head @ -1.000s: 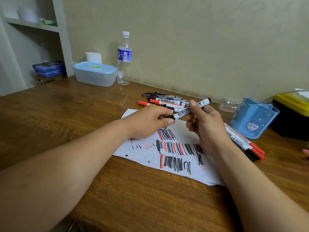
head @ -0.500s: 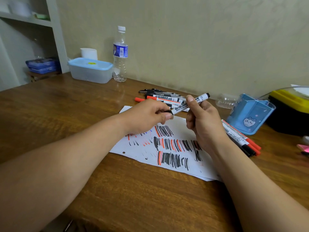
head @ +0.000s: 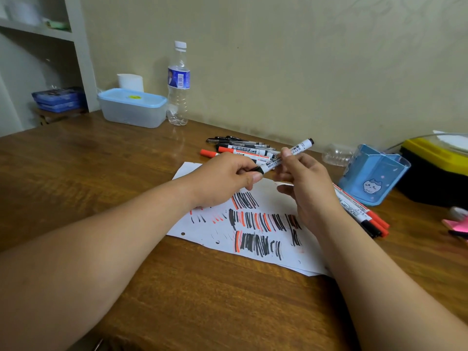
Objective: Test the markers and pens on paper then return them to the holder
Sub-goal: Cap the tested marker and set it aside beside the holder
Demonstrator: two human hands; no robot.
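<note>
Above the paper [head: 271, 195], left hand [head: 222, 179] pinches the marker [head: 300, 146] by its cap, right hand [head: 312, 190] grips the barrel; a jerky pull could smear ink on fingers.

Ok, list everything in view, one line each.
held marker: one, white, above paper
paper: sheets, white, scribbled, table centre
marker pile: several, black and red, behind paper
loose markers: few, red and black, right of paper
holder: one, blue, right
water bottle: one, clear, by wall
lidded box: one, blue lid, beside bottle
case: one, black and yellow, far right
table: one, brown, underneath
left hand: grips marker's cap
right hand: pinches marker's barrel
</note>
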